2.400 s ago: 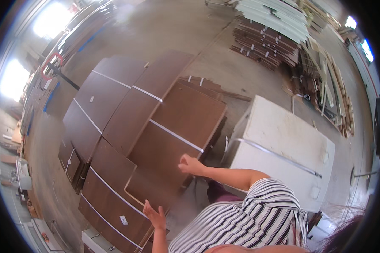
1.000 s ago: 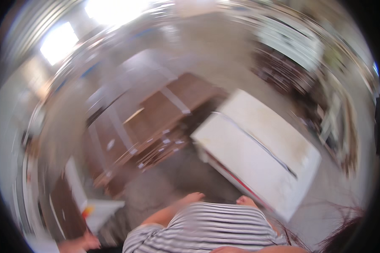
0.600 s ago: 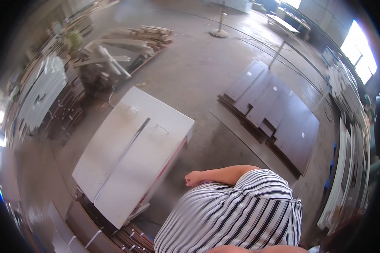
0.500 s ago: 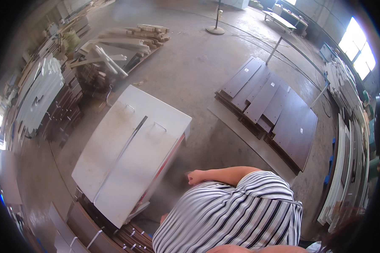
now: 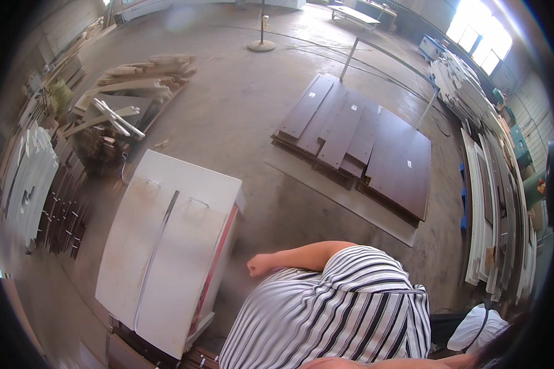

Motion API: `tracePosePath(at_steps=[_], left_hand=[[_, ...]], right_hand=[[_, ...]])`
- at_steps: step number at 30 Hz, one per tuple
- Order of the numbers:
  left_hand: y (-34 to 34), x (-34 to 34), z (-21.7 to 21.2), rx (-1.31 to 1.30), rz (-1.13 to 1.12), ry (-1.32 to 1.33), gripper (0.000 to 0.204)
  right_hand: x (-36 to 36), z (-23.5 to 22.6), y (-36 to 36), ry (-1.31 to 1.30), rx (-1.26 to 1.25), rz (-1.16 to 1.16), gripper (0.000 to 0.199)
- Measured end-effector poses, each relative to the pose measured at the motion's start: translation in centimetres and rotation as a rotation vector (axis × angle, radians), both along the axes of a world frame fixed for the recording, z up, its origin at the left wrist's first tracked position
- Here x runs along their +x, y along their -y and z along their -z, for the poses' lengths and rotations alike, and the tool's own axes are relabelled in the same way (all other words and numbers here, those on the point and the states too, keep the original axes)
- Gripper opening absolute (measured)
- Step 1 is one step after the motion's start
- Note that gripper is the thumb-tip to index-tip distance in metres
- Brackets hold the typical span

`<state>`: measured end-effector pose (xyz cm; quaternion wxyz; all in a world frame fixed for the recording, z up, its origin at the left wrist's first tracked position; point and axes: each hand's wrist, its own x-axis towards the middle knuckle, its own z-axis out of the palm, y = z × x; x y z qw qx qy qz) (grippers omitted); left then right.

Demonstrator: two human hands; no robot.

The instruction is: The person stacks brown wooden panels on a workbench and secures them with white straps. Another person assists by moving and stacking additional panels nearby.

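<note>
My right hand point(image 5: 260, 264) hangs in front of my body, at the end of a bare forearm that crosses above my striped shirt point(image 5: 326, 307). Its fingers look curled into a loose fist, and I make out nothing held in them. Nearest to it, on the left and apart from it, stands a white cabinet-like box point(image 5: 160, 252) with two thin wire handles on top, a dark slot between them and a red strip along one side. My left hand does not show.
On the right, dark brown panels point(image 5: 375, 144) lie stacked by a metal frame point(image 5: 394, 64). Timber offcuts point(image 5: 144, 71) are piled at the far left, with pale strips point(image 5: 31, 184) nearer. Long boards point(image 5: 486, 215) line the right side. A round-based post point(image 5: 261, 45) stands far ahead.
The view has swung to the right, so the white box and the brown panels sit farther left. A bit of skin at the shirt's left edge, perhaps my left hand, has gone from sight.
</note>
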<state>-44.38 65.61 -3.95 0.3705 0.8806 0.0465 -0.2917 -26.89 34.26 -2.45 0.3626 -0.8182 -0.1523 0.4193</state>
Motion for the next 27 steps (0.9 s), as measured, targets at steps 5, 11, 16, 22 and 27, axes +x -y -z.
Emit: tracePosePath(at_steps=[5, 11, 16, 22, 27], left_hand=[[0.4, 1.1, -0.1, -0.013, 0.065, -0.012, 0.031], [2.0, 2.7, 0.3, -0.044, 0.198, -0.036, 0.032], [6.2, 5.6, 0.1, -0.063, 0.327, -0.071, 0.032], [15.0, 11.7, -1.2, -0.033, 0.462, -0.104, 0.033], [27.1, 18.8, -1.3, -0.001, 0.531, -0.13, 0.033]], right_hand=[[-0.8, 2.0, 2.6, 0.024, -0.113, -0.03, 0.028], [-4.3, 1.5, 9.0, 0.049, -0.247, 0.326, 0.03], [-10.2, 4.2, 19.4, -0.066, -0.348, 0.642, 0.034], [-11.2, 6.6, 31.2, -0.288, -0.308, 1.058, 0.033], [-5.2, 9.4, 42.1, -0.205, -0.159, 1.503, 0.037]])
